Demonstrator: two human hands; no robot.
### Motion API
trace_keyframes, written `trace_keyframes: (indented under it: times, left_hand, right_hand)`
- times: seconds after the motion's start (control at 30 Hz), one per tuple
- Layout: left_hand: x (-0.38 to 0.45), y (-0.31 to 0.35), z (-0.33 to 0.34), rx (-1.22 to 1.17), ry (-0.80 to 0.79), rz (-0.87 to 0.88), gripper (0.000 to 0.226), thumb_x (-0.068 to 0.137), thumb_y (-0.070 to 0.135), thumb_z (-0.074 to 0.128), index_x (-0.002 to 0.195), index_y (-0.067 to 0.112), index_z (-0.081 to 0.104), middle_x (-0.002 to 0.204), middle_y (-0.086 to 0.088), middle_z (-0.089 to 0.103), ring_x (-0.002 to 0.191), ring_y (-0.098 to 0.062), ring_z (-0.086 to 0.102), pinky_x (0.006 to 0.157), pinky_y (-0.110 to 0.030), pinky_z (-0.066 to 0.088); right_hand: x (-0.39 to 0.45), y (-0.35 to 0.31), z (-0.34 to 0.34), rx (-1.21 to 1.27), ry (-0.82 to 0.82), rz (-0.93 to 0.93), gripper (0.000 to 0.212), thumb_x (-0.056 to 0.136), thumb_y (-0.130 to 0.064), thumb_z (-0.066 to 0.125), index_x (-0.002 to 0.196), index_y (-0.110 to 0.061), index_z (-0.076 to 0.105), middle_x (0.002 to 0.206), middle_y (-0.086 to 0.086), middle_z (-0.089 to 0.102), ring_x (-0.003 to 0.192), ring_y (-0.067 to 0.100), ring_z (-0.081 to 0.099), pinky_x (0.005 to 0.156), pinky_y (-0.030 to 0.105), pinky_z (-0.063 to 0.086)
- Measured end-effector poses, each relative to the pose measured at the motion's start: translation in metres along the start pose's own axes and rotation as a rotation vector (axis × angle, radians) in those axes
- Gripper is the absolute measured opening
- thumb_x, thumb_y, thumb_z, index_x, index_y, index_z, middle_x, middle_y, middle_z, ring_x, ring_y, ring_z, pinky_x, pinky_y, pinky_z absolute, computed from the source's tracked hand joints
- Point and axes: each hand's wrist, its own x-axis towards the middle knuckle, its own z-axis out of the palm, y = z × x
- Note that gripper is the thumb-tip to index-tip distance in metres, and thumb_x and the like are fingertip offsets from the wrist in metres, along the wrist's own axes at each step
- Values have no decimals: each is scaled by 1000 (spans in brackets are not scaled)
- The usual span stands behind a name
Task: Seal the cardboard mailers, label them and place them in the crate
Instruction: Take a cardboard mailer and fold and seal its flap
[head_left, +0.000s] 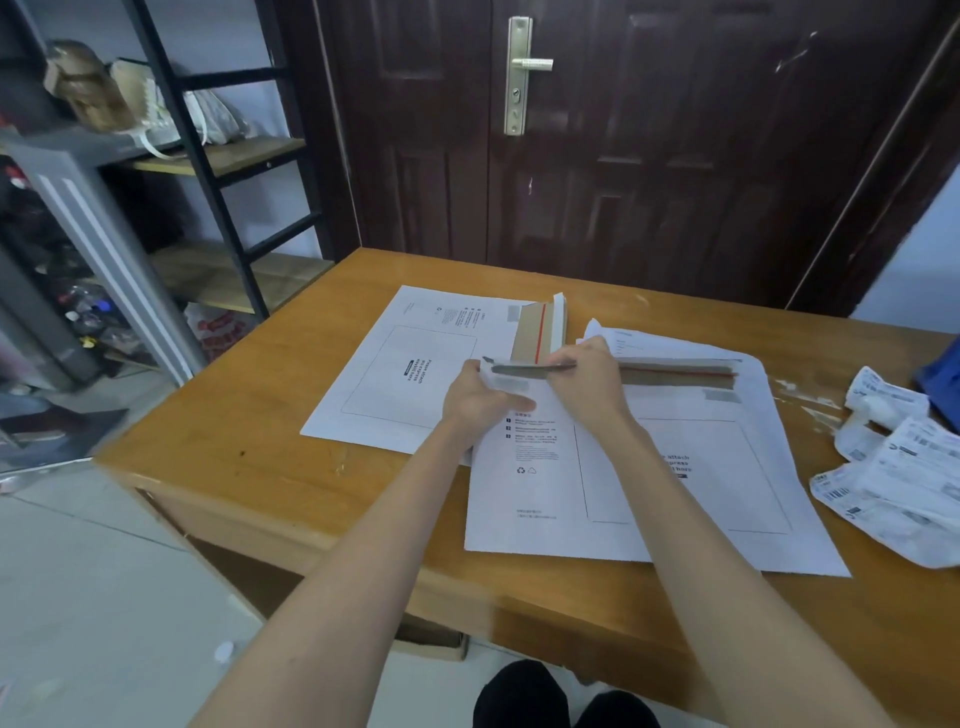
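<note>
At about nine o'clock from your hands lies the first mailer (415, 374), flat on the wooden table (249, 395), with its brown flap (535, 332) open and the red strip showing; this one is not yet sealed.

Your left hand (475, 397) is at the middle of the view. It rests on the top left corner of the near mailer (545, 499), and its fingers are curled on the edge of the envelope there; I judge they pinch it, but the fingertips are partly hidden. Between your two hands runs a thin grey strip (530, 368). It looks like the liner of the glue band, though it is blurred and I cannot be sure.

Your right hand (584, 379) is just beside the left one, at its three o'clock, and is closed on the right end of this strip. Behind it, the long flap (680, 373) of the near mailer goes toward three o'clock.

So the step in hand is sealing. The next move probably asks you to pull the strip along the whole flap, then fold and press the flap flat.

At four o'clock, on the table edge, a heap of crumpled labels (893, 467) waits. The crate I cannot see clearly.
</note>
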Motion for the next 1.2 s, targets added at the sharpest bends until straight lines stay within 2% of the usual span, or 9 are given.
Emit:
trace_keyframes:
  times: [0.1,0.17,0.23,0.33,0.5,0.7,0.87,1.07,1.2]
  left_hand:
    - [1,0,-1,11,-28,10,62,62,17,84,116,18,53,98,2,66,75,-8,65,41,-16,45]
    - [1,2,-2,25,-29,9,66,58,18,86,116,18,54,100,4,66,78,-8,63,48,-19,45]
    - [3,2,-1,21,-15,-8,65,60,15,86,114,17,50,94,8,61,80,-7,59,56,-23,43]
    - [4,3,0,2,-11,-10,58,64,16,85,109,19,49,92,7,60,79,-7,58,60,-25,44]
    - [6,6,0,-72,28,-72,40,77,40,71,107,14,63,102,-6,70,89,-24,67,83,-39,55]
    - [7,4,6,59,122,-15,10,80,18,73,83,15,64,85,-5,68,84,-26,67,82,-35,56]
    - [5,5,7,28,152,-32,11,77,19,73,81,18,63,80,1,67,81,-23,67,81,-34,56]
    - [8,7,8,62,150,-69,27,74,23,76,97,14,66,98,-5,71,89,-25,68,85,-37,56]
    - [8,9,8,124,140,-16,25,76,22,76,96,14,63,101,-6,69,94,-25,66,86,-36,54]
  right_hand:
    - [-17,7,8,-12,32,-28,28,91,2,48,107,-3,70,115,8,46,99,16,52,78,8,32]
    - [-25,10,13,-38,45,-53,29,91,1,48,113,-2,67,114,5,44,90,12,50,78,7,32]
    - [-31,12,17,-73,47,-69,33,92,-1,48,121,-2,63,114,2,41,90,14,52,81,15,40]
    - [-42,14,25,-190,45,-118,39,94,-5,45,132,-5,54,118,3,40,106,20,48,80,30,47]
    - [-52,21,33,-278,92,-179,40,95,-7,43,134,-6,52,125,8,44,114,26,43,91,34,43]
    - [-53,23,34,-266,123,-190,39,94,-7,44,132,-6,55,123,7,46,112,27,44,95,36,42]
    - [-53,24,35,-265,136,-206,39,93,-5,44,130,-5,57,122,9,48,109,29,45,94,36,42]
    - [-53,23,35,-245,121,-190,40,94,-7,43,133,-8,55,122,6,47,110,26,43,96,34,40]
    - [-52,22,28,-106,106,-157,40,93,-6,45,131,-8,57,120,2,49,112,21,43,94,28,41]
